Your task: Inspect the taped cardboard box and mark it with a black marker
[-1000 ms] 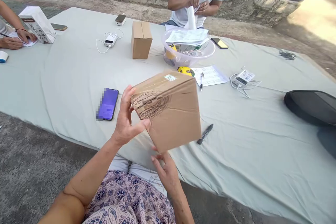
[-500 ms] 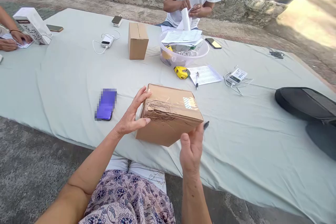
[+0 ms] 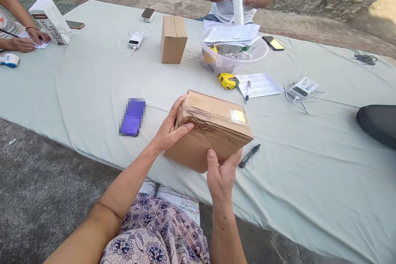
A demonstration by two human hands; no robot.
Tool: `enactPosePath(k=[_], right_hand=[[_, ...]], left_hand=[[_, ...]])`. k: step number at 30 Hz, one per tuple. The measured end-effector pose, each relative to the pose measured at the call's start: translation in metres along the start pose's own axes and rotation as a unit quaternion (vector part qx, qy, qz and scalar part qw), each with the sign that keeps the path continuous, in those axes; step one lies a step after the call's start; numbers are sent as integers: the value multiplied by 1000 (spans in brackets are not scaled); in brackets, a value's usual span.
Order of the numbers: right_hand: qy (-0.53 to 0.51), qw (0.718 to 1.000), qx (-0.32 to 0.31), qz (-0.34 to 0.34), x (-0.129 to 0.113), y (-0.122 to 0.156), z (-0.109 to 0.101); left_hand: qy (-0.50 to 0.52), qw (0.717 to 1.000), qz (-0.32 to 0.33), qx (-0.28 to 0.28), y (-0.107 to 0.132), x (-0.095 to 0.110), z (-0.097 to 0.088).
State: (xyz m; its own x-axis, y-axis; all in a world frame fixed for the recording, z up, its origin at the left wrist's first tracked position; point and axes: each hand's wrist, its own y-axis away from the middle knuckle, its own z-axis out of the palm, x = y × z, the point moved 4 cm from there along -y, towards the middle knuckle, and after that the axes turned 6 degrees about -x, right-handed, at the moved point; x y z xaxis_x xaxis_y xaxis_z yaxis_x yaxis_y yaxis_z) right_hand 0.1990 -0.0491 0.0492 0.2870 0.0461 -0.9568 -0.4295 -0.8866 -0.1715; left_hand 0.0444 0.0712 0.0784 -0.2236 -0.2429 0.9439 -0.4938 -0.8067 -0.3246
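I hold a taped brown cardboard box (image 3: 216,126) just above the near edge of a pale green sheet (image 3: 93,90). My left hand (image 3: 170,130) grips its left end, fingers over the top and thumb on the side marked with black scribble. My right hand (image 3: 221,175) clasps the near lower corner, thumb pressed on the front face. A small white label shows on the box's top. A black marker (image 3: 249,156) lies on the sheet just right of the box.
A purple phone (image 3: 133,116) lies to the left. Farther off stand a small cardboard box (image 3: 173,39), a clear bowl of papers (image 3: 232,60), a yellow tape measure (image 3: 228,81), a printed sheet with pen (image 3: 258,85), power banks with cables. Other people's hands work at the far side and far left.
The box was tipped up on one corner, then turned flat with its taped top up. My right hand came from beneath it to grip the near corner.
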Motion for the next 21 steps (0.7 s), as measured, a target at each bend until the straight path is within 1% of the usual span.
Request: enactPosePath(k=[3, 7, 10, 18, 21], right_hand=[[7, 1000, 3, 3, 1, 6, 2], [8, 1000, 11, 1, -3, 12, 2], [4, 1000, 9, -1, -5, 15, 2], [1, 1000, 22, -14, -4, 21, 7], [-5, 1000, 23, -11, -5, 22, 7]], left_hand=[[-5, 1000, 3, 0, 2, 7, 1], [19, 1000, -15, -12, 6, 12, 4], [29, 999, -24, -6, 8, 14, 5], [-24, 1000, -2, 8, 11, 17, 6], [-26, 1000, 0, 4, 11, 15, 5]])
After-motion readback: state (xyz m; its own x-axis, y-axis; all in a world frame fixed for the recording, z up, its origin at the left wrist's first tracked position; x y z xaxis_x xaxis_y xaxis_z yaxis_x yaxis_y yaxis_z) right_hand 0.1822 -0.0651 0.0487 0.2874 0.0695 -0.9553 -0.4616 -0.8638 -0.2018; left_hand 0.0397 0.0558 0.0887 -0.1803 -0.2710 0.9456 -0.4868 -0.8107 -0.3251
